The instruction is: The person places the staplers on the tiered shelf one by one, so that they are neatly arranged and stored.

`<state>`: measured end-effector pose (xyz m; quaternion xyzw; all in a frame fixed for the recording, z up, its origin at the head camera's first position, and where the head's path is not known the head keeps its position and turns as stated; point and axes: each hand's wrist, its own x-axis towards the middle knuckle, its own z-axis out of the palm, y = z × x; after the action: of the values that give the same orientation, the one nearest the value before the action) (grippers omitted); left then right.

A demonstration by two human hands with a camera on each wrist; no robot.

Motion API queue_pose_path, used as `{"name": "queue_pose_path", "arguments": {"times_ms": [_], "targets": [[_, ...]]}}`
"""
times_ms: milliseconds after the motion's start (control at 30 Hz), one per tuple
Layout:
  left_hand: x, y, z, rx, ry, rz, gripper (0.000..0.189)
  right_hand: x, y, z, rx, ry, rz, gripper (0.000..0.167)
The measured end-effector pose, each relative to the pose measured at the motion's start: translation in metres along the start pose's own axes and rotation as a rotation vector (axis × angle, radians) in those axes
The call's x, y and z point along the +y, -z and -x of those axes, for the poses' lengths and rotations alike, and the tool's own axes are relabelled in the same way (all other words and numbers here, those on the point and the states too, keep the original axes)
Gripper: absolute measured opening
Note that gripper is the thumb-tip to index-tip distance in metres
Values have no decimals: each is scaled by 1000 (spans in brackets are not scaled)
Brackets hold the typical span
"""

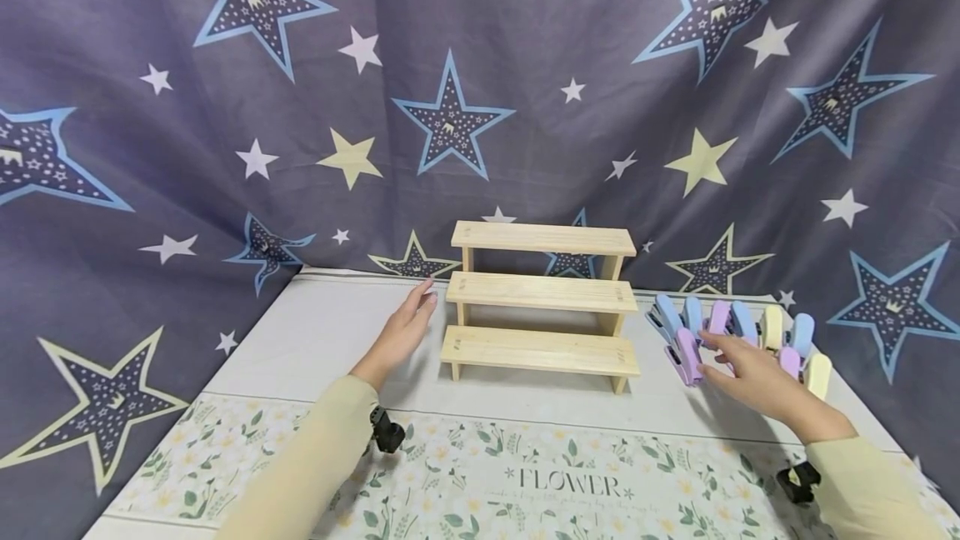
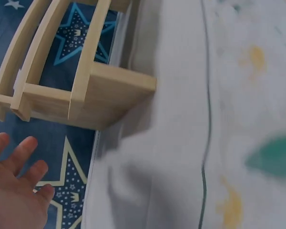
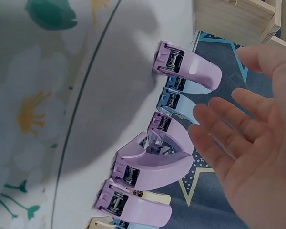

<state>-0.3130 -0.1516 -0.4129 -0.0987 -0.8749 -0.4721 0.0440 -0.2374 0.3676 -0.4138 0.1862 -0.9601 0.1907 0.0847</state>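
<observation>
Left hand (image 1: 401, 330) beside a three-tier wooden rack (image 1: 540, 292), right hand (image 1: 753, 377) over the staplers, both hands empty.

Fingers of the left hand stretch forward, loosely extended, near the rack's left end; those of the right are spread and slightly bent, thumb apart, close to the front purple stapler (image 1: 686, 357), though whether they touch any stapler I cannot tell. Blue, purple and yellow staplers (image 1: 771, 326) sit clustered on the counter (image 1: 330, 332), to the right of the rack; a floral cloth (image 1: 465, 490) lettered FLOWER covers its near part, and a star-patterned curtain (image 1: 525, 7) hangs behind.
</observation>
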Motion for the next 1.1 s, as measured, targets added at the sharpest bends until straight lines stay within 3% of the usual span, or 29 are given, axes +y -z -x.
{"name": "queue_pose_path", "arguments": {"times_ms": [200,467,700,800,967,1100], "targets": [[1,-11,-9,50,-4,154,50,2,-2,-3,8,-24,0,54],[4,-25,-21,36,6,422,45,3,-3,-5,-1,-71,-17,49],[9,-32,-27,60,76,450,42,4,-7,-7,-14,-93,-45,46],[9,-34,-29,62,76,456,43,5,-10,-7,-13,-106,-53,44],[13,-35,-29,46,89,529,44,7,-13,-8,-3,-136,-46,44],[8,-38,-32,49,115,594,45,8,-17,-11,7,-172,-37,41]]}}
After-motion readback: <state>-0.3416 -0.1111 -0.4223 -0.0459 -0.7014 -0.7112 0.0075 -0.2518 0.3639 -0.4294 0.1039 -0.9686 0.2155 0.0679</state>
